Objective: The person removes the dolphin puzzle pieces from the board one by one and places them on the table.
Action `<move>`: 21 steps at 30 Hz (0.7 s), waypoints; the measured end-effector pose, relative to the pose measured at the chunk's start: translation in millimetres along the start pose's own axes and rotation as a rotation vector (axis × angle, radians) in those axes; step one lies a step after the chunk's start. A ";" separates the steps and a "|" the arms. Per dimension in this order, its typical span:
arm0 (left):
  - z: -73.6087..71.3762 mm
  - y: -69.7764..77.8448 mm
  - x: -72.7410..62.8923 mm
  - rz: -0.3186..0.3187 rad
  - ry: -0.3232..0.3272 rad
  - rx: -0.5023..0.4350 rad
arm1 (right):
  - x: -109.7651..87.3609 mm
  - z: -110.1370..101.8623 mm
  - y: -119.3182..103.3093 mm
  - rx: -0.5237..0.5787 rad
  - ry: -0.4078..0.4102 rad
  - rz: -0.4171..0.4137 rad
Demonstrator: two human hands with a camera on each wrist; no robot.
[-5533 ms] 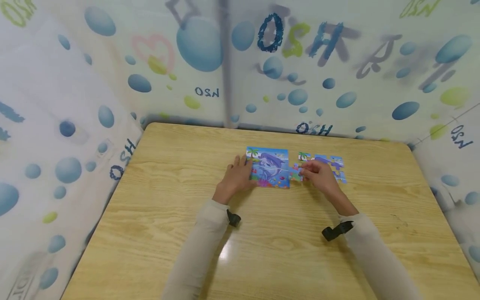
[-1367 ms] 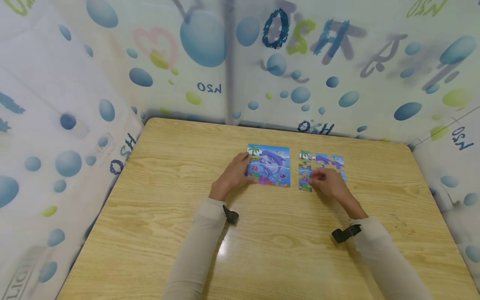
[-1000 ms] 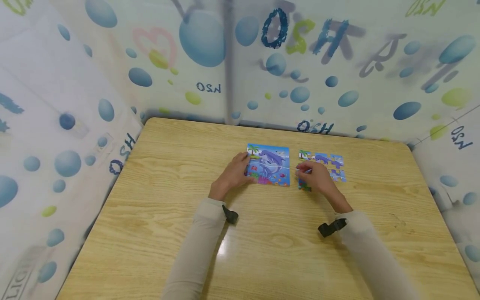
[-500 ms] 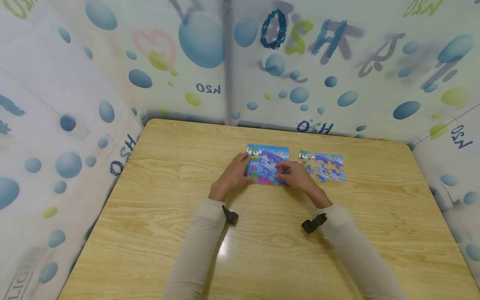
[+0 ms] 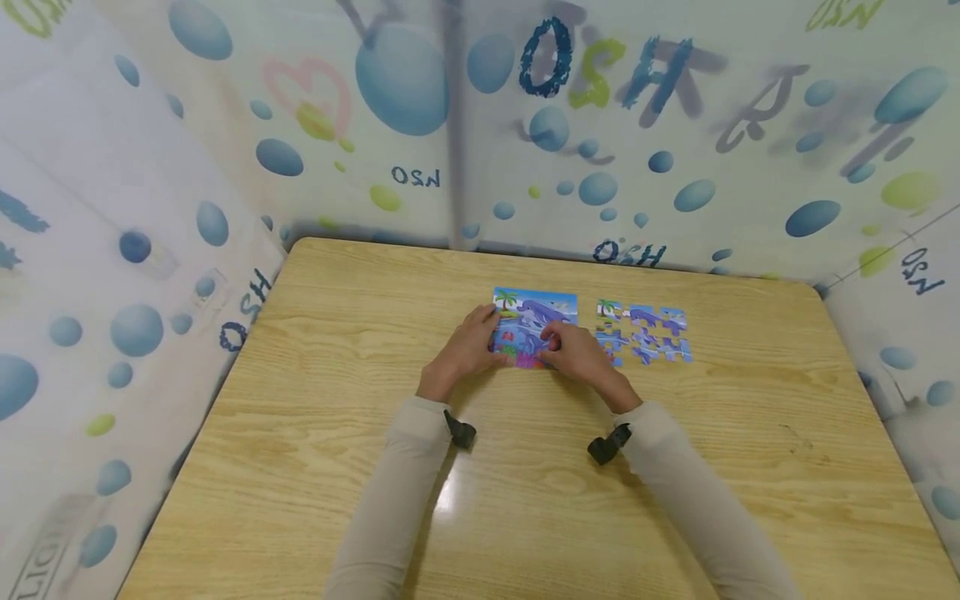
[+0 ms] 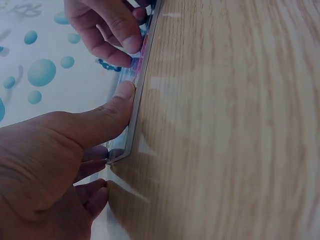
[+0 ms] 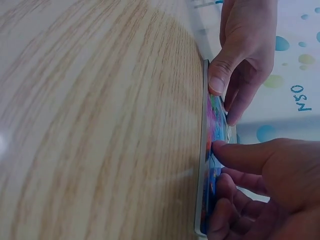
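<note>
A square jigsaw board [image 5: 534,299] with a dolphin, palm tree and sea picture lies flat on the table. My left hand [image 5: 467,346] holds its left side, the thumb on the near edge and the fingers around the corner. Over the lower middle of the picture is my right hand [image 5: 579,354]. In the right wrist view, its thumb tip touches the board's surface [image 7: 217,112] and its other fingers curl close by. Whether a piece sits between them is hidden. To the right, several puzzle pieces [image 5: 647,317] lie in rows with similar dolphin art.
The wooden table [image 5: 525,517] runs up to a white wall [image 5: 330,192] printed with blue and green ovals and letters. Dark straps with small cameras are on both wrists, over beige sleeves [image 5: 697,492].
My right hand has moved left from the loose pieces onto the board. Earlier it held a piece between board and rows. My left hand stays at the board's left side.
</note>
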State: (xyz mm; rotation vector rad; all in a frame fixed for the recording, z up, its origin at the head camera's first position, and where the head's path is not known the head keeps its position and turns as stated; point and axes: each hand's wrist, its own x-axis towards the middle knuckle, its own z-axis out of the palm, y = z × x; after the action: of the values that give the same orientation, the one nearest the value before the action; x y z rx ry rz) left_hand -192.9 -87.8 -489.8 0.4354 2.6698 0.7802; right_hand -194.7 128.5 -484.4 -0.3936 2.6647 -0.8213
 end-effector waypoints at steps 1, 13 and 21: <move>-0.1 0.0 -0.1 0.001 0.000 0.003 | 0.3 0.3 0.1 -0.003 0.003 -0.001; 1.6 -1.3 1.2 0.010 0.009 0.013 | -3.7 -4.5 -5.5 0.006 0.026 -0.020; 0.9 -1.8 1.6 0.016 0.011 0.005 | -4.3 -4.4 -3.9 0.029 0.043 0.004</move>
State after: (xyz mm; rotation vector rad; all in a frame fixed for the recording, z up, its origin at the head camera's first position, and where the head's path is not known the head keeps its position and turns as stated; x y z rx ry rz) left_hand -194.3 -88.3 -491.9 0.4550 2.6818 0.7829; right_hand -191.8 129.1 -477.7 -0.3676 2.6891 -0.8763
